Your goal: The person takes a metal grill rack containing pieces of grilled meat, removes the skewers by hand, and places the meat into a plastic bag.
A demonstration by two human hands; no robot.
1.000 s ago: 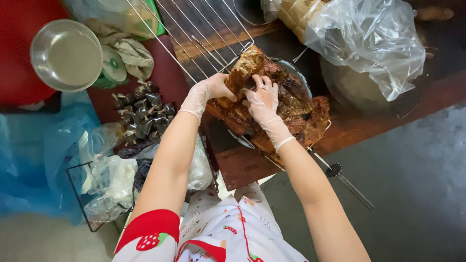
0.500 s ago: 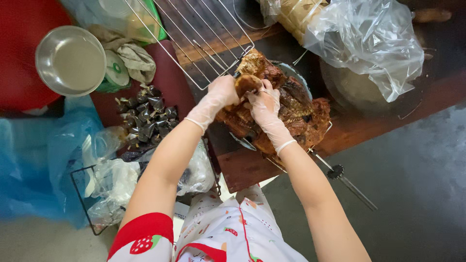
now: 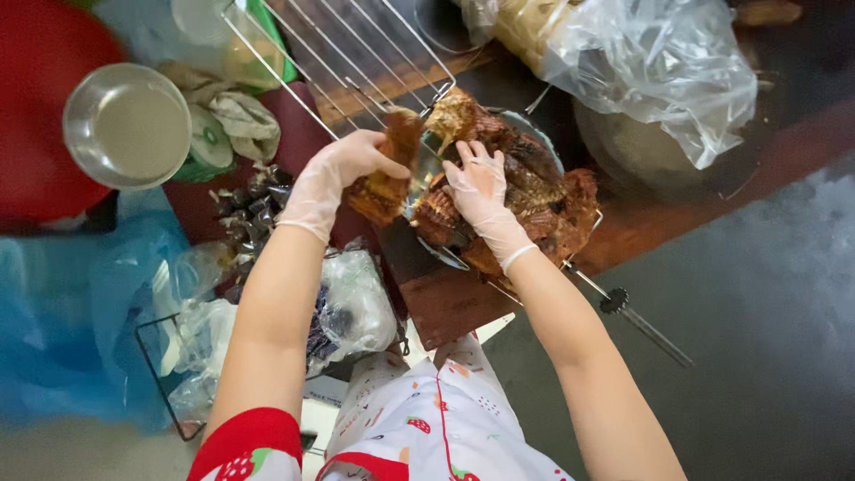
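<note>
Both my hands wear thin clear gloves. My left hand (image 3: 331, 178) grips a piece of browned grilled meat (image 3: 385, 174) and holds it lifted off to the left of the pile. My right hand (image 3: 481, 196) rests flat on the heap of grilled meat (image 3: 543, 191), which lies in a metal bowl (image 3: 534, 129) on the dark wooden table (image 3: 454, 303).
A wire grill rack (image 3: 356, 44) lies behind the bowl. A steel bowl (image 3: 126, 125) sits at the left on a red surface. Clear plastic bags (image 3: 641, 62) cover something at the back right. Dark metal clips (image 3: 249, 209) and bags (image 3: 352, 303) lie below left. A metal skewer (image 3: 637, 321) sticks out right.
My left hand has pulled a piece of meat away from the pile, moving left. My right hand stays pressed on the heap.
</note>
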